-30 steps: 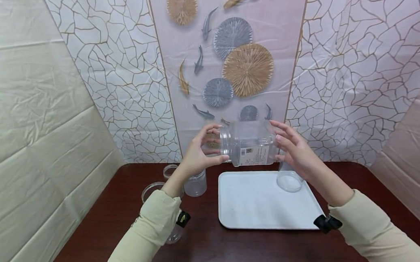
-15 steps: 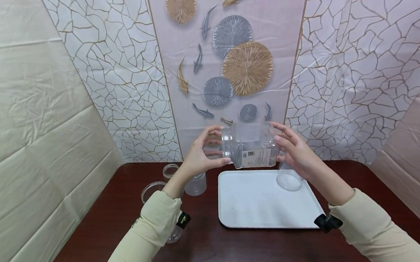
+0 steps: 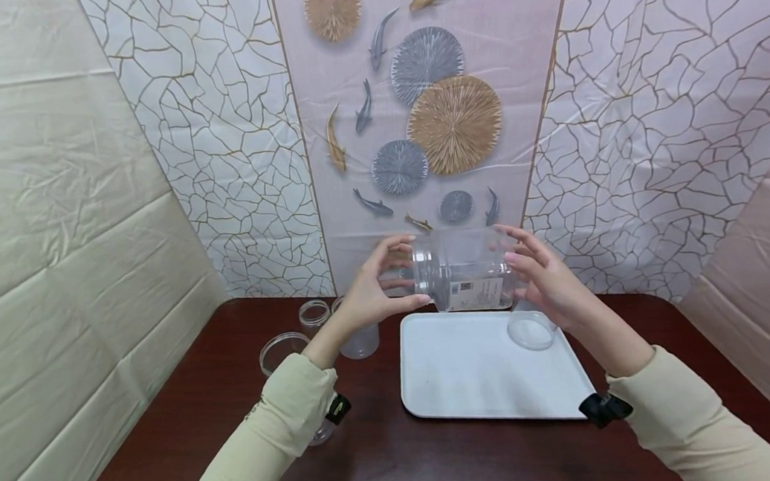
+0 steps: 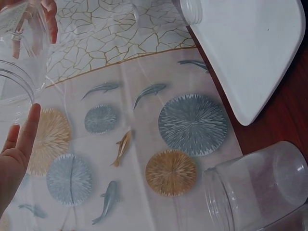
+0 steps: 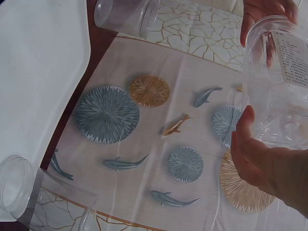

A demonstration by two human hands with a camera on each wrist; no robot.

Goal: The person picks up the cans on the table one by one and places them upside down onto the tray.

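A clear plastic jar [image 3: 470,264] with a printed white label lies on its side in the air, held between both hands above the back edge of the tray. Its threaded neck points left. My left hand [image 3: 371,290] grips it by the neck, fingers and thumb curled round the rim. The base end is in my right hand [image 3: 543,278], thumb and fingers spread about it. In the right wrist view the labelled jar [image 5: 284,86] shows its base, with the right hand [image 5: 260,159] against it. The left wrist view catches the jar [image 4: 24,62] at its upper left.
A white tray [image 3: 481,375] lies on the dark red table [image 3: 401,467]. On its back right stands another clear jar [image 3: 531,332], partly behind the right hand. Several clear jars stand left of the tray, among them a small one [image 3: 313,314] and a wide-mouthed one [image 3: 284,348].
The held jar has moved slightly right and down, and its label has turned a little lower. Both hands stay on it, the left hand shifting slightly right with it.
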